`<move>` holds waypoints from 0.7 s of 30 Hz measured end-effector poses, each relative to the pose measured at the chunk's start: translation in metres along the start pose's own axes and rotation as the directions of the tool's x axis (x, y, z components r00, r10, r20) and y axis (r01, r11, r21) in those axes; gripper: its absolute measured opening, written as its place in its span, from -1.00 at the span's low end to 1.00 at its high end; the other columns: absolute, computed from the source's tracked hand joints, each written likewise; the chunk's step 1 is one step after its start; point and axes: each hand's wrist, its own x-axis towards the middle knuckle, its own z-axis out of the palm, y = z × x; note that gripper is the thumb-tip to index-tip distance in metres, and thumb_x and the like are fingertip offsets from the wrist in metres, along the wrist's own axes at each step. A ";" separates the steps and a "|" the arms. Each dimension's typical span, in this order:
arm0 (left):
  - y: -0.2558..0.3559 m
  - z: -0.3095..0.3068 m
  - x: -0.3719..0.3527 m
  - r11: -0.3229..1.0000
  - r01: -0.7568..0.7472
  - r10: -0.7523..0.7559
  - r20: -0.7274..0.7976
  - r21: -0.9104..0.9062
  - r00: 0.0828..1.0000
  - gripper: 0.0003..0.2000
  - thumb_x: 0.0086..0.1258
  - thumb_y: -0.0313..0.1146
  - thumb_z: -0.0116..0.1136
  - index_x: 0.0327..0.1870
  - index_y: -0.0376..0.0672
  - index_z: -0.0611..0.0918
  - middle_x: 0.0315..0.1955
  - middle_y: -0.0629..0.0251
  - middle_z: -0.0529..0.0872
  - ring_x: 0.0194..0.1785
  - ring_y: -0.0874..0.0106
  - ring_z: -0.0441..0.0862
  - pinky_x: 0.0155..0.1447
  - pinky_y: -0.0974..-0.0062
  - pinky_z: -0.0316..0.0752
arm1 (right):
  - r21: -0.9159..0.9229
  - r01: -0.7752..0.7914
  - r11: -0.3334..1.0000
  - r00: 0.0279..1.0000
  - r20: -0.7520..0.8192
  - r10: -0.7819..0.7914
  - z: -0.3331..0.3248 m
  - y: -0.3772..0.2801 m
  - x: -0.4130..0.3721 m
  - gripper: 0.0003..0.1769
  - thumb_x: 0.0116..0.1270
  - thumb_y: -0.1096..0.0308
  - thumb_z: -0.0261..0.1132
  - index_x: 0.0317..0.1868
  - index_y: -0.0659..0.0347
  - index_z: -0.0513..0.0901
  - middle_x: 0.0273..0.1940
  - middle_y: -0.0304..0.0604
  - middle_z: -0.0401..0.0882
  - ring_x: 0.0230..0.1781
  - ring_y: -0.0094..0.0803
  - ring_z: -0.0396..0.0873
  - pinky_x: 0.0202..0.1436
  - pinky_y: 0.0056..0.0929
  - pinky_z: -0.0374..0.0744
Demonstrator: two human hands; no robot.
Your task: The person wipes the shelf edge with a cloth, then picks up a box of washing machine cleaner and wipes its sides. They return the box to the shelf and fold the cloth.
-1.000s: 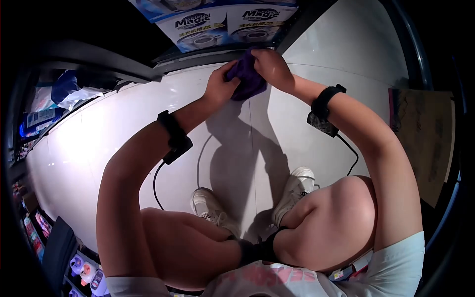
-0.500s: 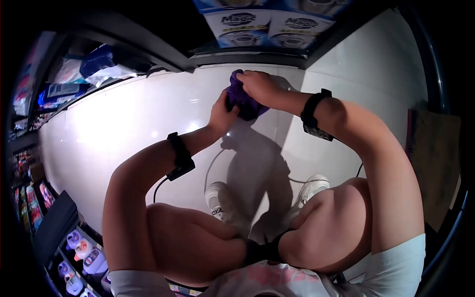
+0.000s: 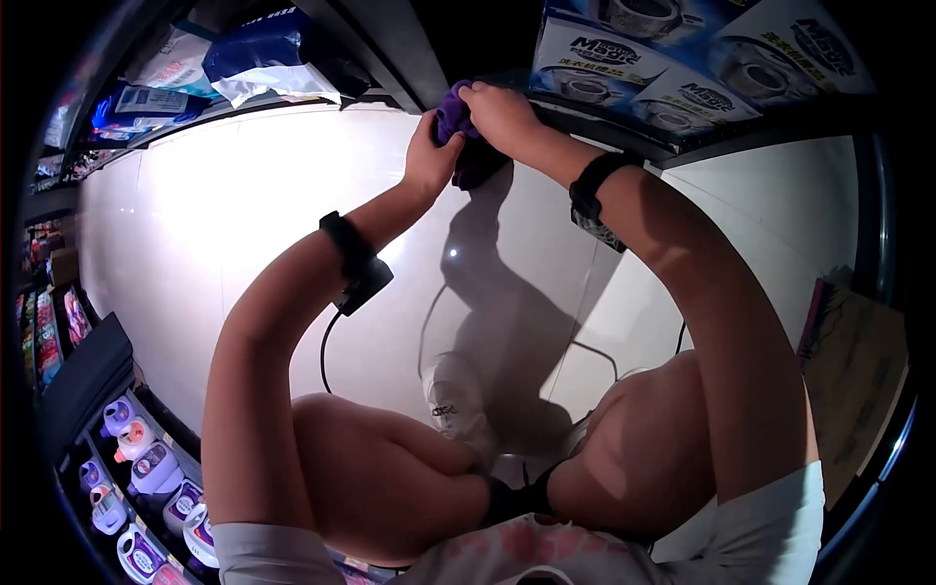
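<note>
A bunched purple cloth is held between both hands at the top centre, beside the dark lower edge of a shelf. My left hand grips its left side, thumb across the front. From the right, my right hand pinches the upper part of the cloth with its fingers closed. The cloth's darker lower end hangs below the hands over the pale floor. Both wrists wear black straps with small devices.
Boxes marked Magic stand on the shelf at the top right. Blue and white packs lie on the upper left shelf. Purple bottles fill the lower left rack. A cardboard sheet leans at the right.
Both hands have moved up and slightly left with the cloth, closer to the shelf frame. The camera view has turned, and more of the boxes shows at the top right.
</note>
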 end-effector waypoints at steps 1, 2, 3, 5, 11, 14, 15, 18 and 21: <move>0.001 0.001 -0.001 0.999 0.030 -0.030 0.011 0.024 0.999 -0.66 0.29 -0.48 0.07 0.08 -0.24 0.38 -0.26 0.27 0.55 -0.24 0.51 0.50 -0.14 0.57 0.45 | -0.010 -0.008 1.000 1.000 0.023 0.008 0.000 0.000 0.000 -0.71 0.11 0.47 0.15 -0.10 0.24 0.55 -0.23 -0.06 0.57 -0.22 -0.14 0.59 -0.19 -0.25 0.57; 0.003 0.002 -0.002 0.997 0.059 -0.060 0.020 0.050 0.998 -0.65 0.29 -0.49 0.06 0.10 -0.23 0.37 -0.24 0.26 0.55 -0.22 0.50 0.51 -0.10 0.56 0.46 | -0.018 -0.017 1.000 0.999 0.043 0.017 -0.001 -0.001 -0.001 -0.72 0.12 0.47 0.15 -0.12 0.25 0.55 -0.22 -0.05 0.57 -0.22 -0.14 0.59 -0.19 -0.26 0.58; -0.002 0.006 0.001 0.997 -0.066 0.066 0.000 0.030 0.998 -0.63 0.30 -0.50 0.05 0.13 -0.22 0.36 -0.20 0.25 0.56 -0.17 0.47 0.52 -0.06 0.53 0.47 | -0.021 -0.030 0.999 0.998 0.047 0.031 -0.004 -0.004 -0.002 -0.74 0.13 0.46 0.15 -0.14 0.25 0.55 -0.26 -0.02 0.59 -0.26 -0.12 0.61 -0.21 -0.22 0.58; -0.012 0.011 0.003 1.000 -0.018 0.018 -0.010 0.020 1.000 -0.62 0.27 -0.48 0.07 0.13 -0.18 0.37 -0.17 0.17 0.57 -0.14 0.37 0.56 -0.07 0.48 0.49 | -0.015 -0.043 0.999 0.995 0.086 0.044 -0.008 -0.005 -0.001 -0.76 0.14 0.46 0.14 -0.15 0.26 0.55 -0.32 -0.02 0.60 -0.28 -0.11 0.61 -0.24 -0.21 0.58; -0.026 0.018 0.008 0.999 0.008 -0.007 -0.042 0.036 0.999 -0.60 0.24 -0.46 0.09 0.13 -0.14 0.39 -0.11 0.07 0.59 -0.08 0.22 0.58 0.01 0.38 0.47 | 0.012 -0.091 0.996 0.985 0.145 0.088 -0.013 -0.009 -0.005 -0.79 0.18 0.47 0.09 -0.17 0.30 0.55 -0.46 -0.02 0.62 -0.35 -0.10 0.63 -0.32 -0.18 0.57; -0.029 0.023 0.001 0.997 -0.031 0.033 -0.030 0.069 0.999 -0.61 0.24 -0.45 0.09 0.12 -0.14 0.41 -0.11 0.05 0.60 -0.08 0.17 0.59 0.04 0.34 0.45 | 0.021 -0.100 0.995 0.980 0.176 0.094 -0.014 -0.004 -0.014 -0.79 0.18 0.46 0.10 -0.18 0.31 0.55 -0.45 0.00 0.62 -0.35 -0.10 0.63 -0.32 -0.18 0.58; -0.028 0.026 -0.004 0.994 -0.035 0.036 -0.016 0.100 0.999 -0.62 0.24 -0.44 0.10 0.10 -0.14 0.42 -0.11 0.04 0.61 -0.08 0.13 0.59 0.05 0.33 0.44 | 0.025 -0.114 0.993 0.976 0.190 0.107 -0.014 0.000 -0.020 -0.79 0.17 0.45 0.12 -0.18 0.31 0.55 -0.44 0.01 0.62 -0.34 -0.10 0.63 -0.31 -0.17 0.58; -0.018 0.040 -0.011 0.957 -0.226 0.190 0.193 0.183 0.962 -0.65 0.23 -0.43 0.10 0.06 -0.16 0.45 -0.15 0.01 0.62 -0.06 0.08 0.58 0.05 0.31 0.44 | -0.091 -0.225 0.970 0.930 0.278 0.241 -0.014 0.033 -0.055 -0.77 0.11 0.45 0.16 -0.18 0.28 0.55 -0.43 0.02 0.62 -0.35 -0.07 0.62 -0.27 -0.17 0.58; 0.007 0.061 -0.028 0.957 -0.207 0.145 0.284 0.201 0.948 -0.66 0.23 -0.43 0.11 0.05 -0.16 0.44 -0.17 -0.05 0.61 -0.05 0.03 0.56 0.06 0.26 0.42 | -0.095 -0.099 0.991 0.948 0.293 0.123 -0.035 0.065 -0.086 -0.68 0.07 0.43 0.18 -0.10 0.22 0.53 -0.28 0.01 0.62 -0.25 -0.07 0.61 -0.19 -0.17 0.58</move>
